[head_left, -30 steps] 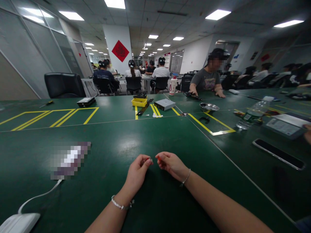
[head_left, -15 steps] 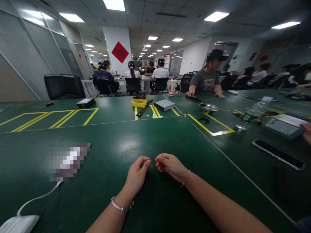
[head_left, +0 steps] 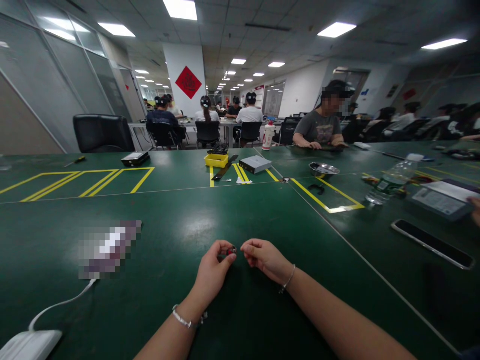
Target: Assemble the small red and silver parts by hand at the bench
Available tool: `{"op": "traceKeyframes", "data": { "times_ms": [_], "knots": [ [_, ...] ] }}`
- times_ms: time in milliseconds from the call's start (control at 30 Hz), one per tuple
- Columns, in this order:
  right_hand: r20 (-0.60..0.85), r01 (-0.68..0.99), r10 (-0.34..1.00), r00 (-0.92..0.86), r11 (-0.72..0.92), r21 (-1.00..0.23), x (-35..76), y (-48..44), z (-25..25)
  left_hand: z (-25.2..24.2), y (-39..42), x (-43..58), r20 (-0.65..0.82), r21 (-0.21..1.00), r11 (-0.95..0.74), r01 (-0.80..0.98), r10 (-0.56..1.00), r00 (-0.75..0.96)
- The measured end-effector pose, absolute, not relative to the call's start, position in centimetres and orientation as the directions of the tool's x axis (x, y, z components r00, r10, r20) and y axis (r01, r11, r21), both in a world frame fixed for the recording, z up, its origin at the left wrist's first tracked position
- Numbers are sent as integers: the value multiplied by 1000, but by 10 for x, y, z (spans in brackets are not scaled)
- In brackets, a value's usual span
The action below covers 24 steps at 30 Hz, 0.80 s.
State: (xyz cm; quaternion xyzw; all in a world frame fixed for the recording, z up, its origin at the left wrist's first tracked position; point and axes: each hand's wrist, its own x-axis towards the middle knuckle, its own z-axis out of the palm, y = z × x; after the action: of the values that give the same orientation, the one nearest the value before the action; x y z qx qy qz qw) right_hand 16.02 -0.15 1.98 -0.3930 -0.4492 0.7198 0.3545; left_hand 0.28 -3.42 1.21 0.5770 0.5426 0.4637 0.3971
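Between the thumb and fingers of my left hand (head_left: 213, 268) is a small red and metallic piece (head_left: 232, 250), too small to name more exactly. Just to its right, my right hand (head_left: 268, 258) has its thumb and fingertips pinched together; whatever may be in that pinch is hidden. A narrow gap separates the two hands, which are low over the green tabletop (head_left: 180, 215).
To the left lie a blurred-out phone-like object (head_left: 110, 247) and a white cabled block (head_left: 32, 345). On the right are a dark phone (head_left: 433, 244), a bottle (head_left: 393, 180) and a grey box (head_left: 444, 199). A yellow tray (head_left: 216, 160) and metal bowl (head_left: 324, 170) stand farther back.
Red colour that showed at my right fingertips now shows in my left hand's grip, beside the metallic part. Across the table, a person's dark handheld object is no longer clearly seen.
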Motion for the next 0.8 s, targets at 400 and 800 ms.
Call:
{"op": "traceKeyframes", "data": {
  "times_ms": [400,800],
  "knots": [
    [-220,-186,867,-447,-330,-925,159,-1,17,18,-36,4,52,938,-42,344,998,-19],
    [-234,-192,841,-488,-365,-911,160,-1,22,21,-38,3,82,948,-82,307,997,14]
  ]
}}
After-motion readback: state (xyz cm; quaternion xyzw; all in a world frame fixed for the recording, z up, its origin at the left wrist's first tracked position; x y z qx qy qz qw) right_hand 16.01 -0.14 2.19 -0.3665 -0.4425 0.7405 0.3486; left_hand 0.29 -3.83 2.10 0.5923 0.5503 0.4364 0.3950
